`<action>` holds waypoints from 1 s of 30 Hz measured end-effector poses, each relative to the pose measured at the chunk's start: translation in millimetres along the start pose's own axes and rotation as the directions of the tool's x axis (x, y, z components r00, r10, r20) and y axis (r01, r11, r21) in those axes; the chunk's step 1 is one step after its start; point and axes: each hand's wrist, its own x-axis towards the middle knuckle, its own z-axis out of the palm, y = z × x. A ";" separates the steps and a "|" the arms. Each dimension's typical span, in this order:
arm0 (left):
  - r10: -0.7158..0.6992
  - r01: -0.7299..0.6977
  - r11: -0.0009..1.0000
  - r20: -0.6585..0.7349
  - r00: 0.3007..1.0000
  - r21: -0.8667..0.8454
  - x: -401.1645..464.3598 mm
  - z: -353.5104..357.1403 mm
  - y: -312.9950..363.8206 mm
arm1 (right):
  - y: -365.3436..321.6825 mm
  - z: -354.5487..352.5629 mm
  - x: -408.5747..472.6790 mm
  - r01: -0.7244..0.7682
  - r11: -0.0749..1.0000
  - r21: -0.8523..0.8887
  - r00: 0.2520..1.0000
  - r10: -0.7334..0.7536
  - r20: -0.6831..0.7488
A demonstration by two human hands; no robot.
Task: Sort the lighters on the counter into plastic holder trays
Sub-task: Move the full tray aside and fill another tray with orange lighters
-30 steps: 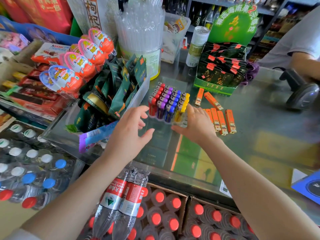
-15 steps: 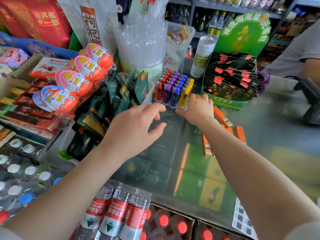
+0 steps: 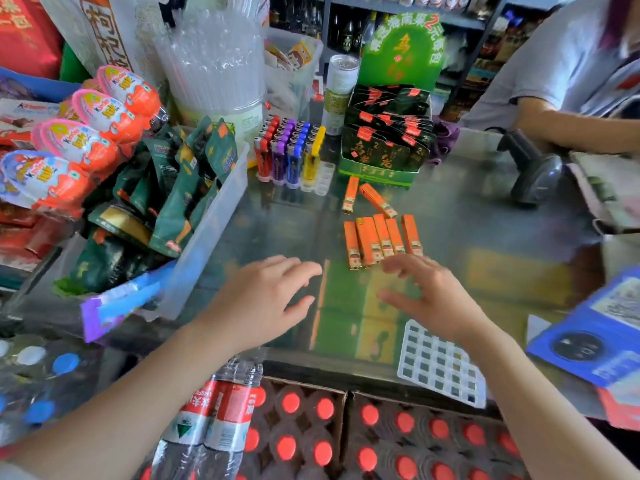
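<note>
A clear plastic holder tray (image 3: 323, 176) stands at the back of the glass counter (image 3: 485, 220), filled with upright red, purple, blue and yellow lighters (image 3: 287, 152). Several orange lighters (image 3: 381, 239) lie flat in a row mid-counter, two more orange lighters (image 3: 367, 197) just behind them. An empty white grid tray (image 3: 440, 365) lies at the counter's front edge on the right. My left hand (image 3: 263, 299) hovers open over the glass, left of the row. My right hand (image 3: 429, 296) hovers open just in front of the orange row, holding nothing.
A clear bin of green snack packets (image 3: 180, 188) sits left, with chocolate eggs (image 3: 90, 133) behind it. A green display box (image 3: 388, 140) and a tub of straws (image 3: 214, 71) stand at the back. Another person's arm (image 3: 571, 123) and a barcode scanner (image 3: 533, 168) are on the right. A blue booklet (image 3: 595, 334) lies near right.
Both hands let go of the filled lighter tray, which now stands at the back of the counter, and drew back toward me over the glass. The view shifted, showing the empty grid tray.
</note>
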 end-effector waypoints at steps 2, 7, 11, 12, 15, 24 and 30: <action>0.010 -0.010 1.000 0.058 0.998 -0.005 -6.8 12.5 11.2 | 14.7 2.4 -46.5 -0.070 0.991 -0.116 0.992 0.081 0.095; 0.060 -0.055 0.998 0.145 0.988 -0.039 -26.3 31.6 33.7 | 38.5 17.3 -113.3 -0.082 0.950 -0.302 0.986 0.122 0.116; 0.031 -0.011 0.996 0.222 0.974 -0.090 -35.9 28.5 50.7 | 32.3 21.0 -119.6 -0.105 0.975 -0.195 0.993 0.115 0.037; -0.013 0.047 0.991 0.251 0.968 -0.129 -38.2 25.9 54.0 | 25.2 22.6 -116.2 -0.089 0.985 -0.150 0.995 0.096 0.039; -0.115 0.191 0.958 0.324 0.939 -0.214 -45.8 20.9 54.7 | -3.7 27.3 -102.6 0.035 0.998 -0.049 0.999 -0.033 0.043; -0.247 0.295 0.888 0.175 0.953 -0.354 -61.5 8.0 38.1 | -53.1 31.7 -63.0 0.269 0.963 -0.021 0.959 -0.266 0.099; -0.418 0.428 0.852 0.101 0.903 -0.302 -59.9 8.0 -0.3 | -34.5 32.3 -4.7 -0.036 0.998 -0.056 0.994 0.030 -0.108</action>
